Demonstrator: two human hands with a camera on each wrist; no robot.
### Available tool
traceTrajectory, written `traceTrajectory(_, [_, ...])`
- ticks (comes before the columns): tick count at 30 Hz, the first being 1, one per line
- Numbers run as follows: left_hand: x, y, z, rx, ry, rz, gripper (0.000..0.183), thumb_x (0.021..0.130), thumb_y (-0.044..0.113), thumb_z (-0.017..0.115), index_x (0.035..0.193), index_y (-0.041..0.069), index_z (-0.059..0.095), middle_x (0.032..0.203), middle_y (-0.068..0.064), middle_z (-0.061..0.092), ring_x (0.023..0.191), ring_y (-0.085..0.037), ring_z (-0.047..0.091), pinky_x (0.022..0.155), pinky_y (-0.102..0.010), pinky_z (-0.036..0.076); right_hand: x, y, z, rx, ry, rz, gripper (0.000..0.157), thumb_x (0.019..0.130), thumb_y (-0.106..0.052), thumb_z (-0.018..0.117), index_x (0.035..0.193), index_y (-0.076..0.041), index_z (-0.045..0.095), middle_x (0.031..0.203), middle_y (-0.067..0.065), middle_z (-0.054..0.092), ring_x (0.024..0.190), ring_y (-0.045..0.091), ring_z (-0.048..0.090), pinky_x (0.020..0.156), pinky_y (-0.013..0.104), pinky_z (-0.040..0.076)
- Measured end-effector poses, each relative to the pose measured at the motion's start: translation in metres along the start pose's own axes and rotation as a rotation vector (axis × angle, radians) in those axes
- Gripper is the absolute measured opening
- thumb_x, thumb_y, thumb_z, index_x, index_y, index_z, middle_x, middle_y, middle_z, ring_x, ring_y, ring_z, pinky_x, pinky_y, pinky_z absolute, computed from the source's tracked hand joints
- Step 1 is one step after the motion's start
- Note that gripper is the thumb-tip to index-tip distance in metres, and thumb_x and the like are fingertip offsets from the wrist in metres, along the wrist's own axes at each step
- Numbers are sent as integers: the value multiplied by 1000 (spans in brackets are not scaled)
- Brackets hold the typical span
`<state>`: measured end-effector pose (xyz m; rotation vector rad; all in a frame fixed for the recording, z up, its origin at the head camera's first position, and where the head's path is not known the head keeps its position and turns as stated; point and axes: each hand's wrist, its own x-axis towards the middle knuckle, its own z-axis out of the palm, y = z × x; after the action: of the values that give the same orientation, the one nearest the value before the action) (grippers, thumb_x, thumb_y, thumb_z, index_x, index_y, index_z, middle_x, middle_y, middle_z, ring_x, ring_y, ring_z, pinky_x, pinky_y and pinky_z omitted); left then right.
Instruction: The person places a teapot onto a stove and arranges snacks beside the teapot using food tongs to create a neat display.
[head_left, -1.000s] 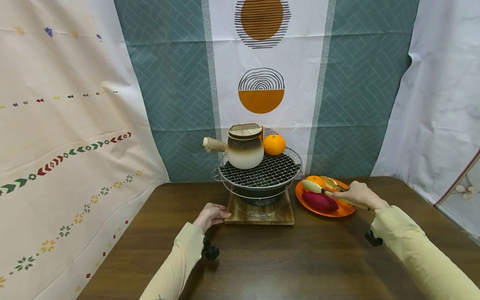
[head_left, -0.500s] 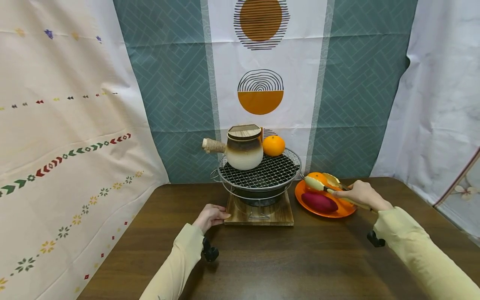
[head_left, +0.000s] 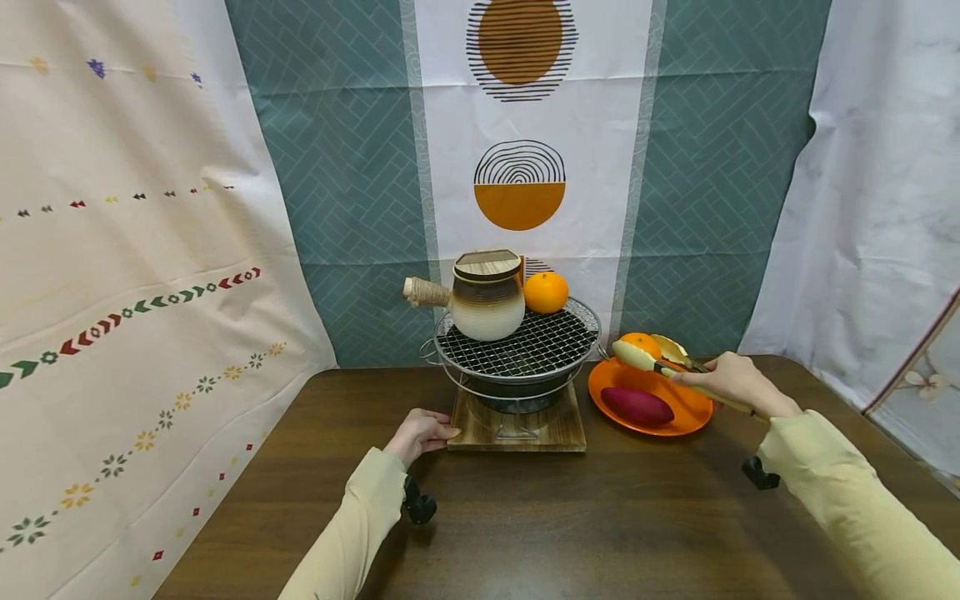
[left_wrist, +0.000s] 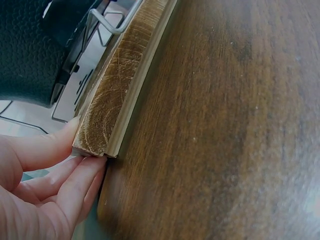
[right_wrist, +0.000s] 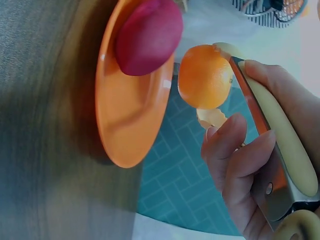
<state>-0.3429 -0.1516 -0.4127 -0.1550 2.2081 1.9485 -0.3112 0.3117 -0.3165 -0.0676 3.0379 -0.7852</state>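
My left hand point(head_left: 422, 433) pinches the near left corner of a square wooden board point(head_left: 558, 437); in the left wrist view the thumb lies on its upper edge, the fingers against its underside. On the board stands a round tabletop grill point(head_left: 536, 354) with a mesh top. My right hand point(head_left: 738, 385) holds cream-tipped tongs point(right_wrist: 280, 127). Between the tong tips is an orange point(right_wrist: 205, 75), raised off the orange plate point(right_wrist: 127, 140). A purple-red sweet potato point(head_left: 636, 406) lies on that plate. The palm of my right hand is partly hidden behind the tongs.
On the mesh sit a lidded clay pot point(head_left: 489, 312) with a rope-wrapped handle pointing left and another orange point(head_left: 546, 292). An orange-coloured thing behind the pot is mostly hidden. Patterned cloths point(head_left: 337, 208) hang behind and beside the brown table point(head_left: 525, 525).
The tongs have closed on the orange and lifted it up from the plate, my right hand shifting slightly up and right. My left hand stays on the board's corner.
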Motion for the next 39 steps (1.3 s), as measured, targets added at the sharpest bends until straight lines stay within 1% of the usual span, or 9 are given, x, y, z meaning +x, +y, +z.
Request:
traceTrajectory(2, [0, 0, 0, -5, 2, -6, 39, 76, -12, 65, 111, -19, 50, 94, -21, 60, 74, -22, 61, 73, -41, 48, -2, -1, -3, 10, -8, -3, 57, 73, -64, 59, 57, -12, 46, 49, 2, 49, 46, 20, 48, 46, 31, 36])
traceTrajectory(6, [1, 0, 0, -12, 6, -10, 38, 76, -12, 64, 111, -19, 51, 90, -19, 61, 74, -22, 61, 73, -40, 48, -4, -3, -8, 31, -20, 1, 56, 74, -64, 58, 58, -12, 45, 51, 4, 50, 47, 20, 48, 46, 31, 37])
traceTrajectory(10, [1, 0, 0, -15, 8, -14, 38, 76, -12, 65, 110, -19, 51, 87, -19, 62, 73, -21, 61, 73, -40, 48, -6, -1, -11, 30, -15, 14, 57, 74, -65, 57, 62, -10, 51, 52, 4, 52, 49, 20, 49, 48, 32, 38])
traceTrajectory(16, [1, 0, 0, -5, 7, -18, 39, 75, -11, 65, 111, -19, 51, 88, -19, 62, 73, -21, 61, 73, -40, 48, -10, -1, -17, 104, -25, 32, 58, 77, -63, 56, 78, -5, 61, 56, 7, 54, 52, 21, 52, 50, 32, 39])
traceTrajectory(20, [0, 1, 0, 1, 5, -13, 38, 76, -12, 65, 111, -19, 51, 94, -21, 61, 72, -21, 60, 73, -41, 48, -11, -5, -24, 171, -23, 21, 59, 78, -59, 58, 91, -2, 62, 55, 8, 52, 50, 22, 49, 47, 31, 37])
traceTrajectory(22, [0, 2, 0, -1, 4, -11, 38, 76, -12, 65, 111, -19, 51, 96, -21, 60, 72, -21, 60, 73, -41, 48, -11, -7, -26, 179, -13, 15, 60, 78, -59, 58, 93, 0, 62, 53, 7, 51, 49, 21, 49, 46, 31, 36])
traceTrajectory(29, [-1, 0, -2, 2, 5, -12, 38, 76, -11, 65, 110, -18, 52, 92, -20, 61, 68, -18, 59, 71, -39, 49, -12, -10, -33, 193, -12, 23, 62, 78, -58, 59, 94, 1, 61, 56, 8, 53, 51, 22, 50, 47, 32, 40])
traceTrajectory(35, [-2, 0, -2, -4, -3, -4, 38, 76, -11, 65, 110, -19, 51, 93, -20, 60, 70, -19, 59, 72, -40, 48, -15, -14, -38, 200, 13, 27, 59, 77, -60, 58, 82, -1, 59, 59, 7, 54, 52, 22, 50, 46, 32, 41])
traceTrajectory(39, [-2, 1, -1, -7, -4, 0, 39, 75, -12, 64, 111, -19, 50, 95, -21, 60, 71, -20, 59, 73, -40, 48, -18, -18, -41, 192, 28, 15, 58, 77, -60, 59, 79, -2, 59, 60, 7, 54, 53, 22, 51, 46, 32, 41])
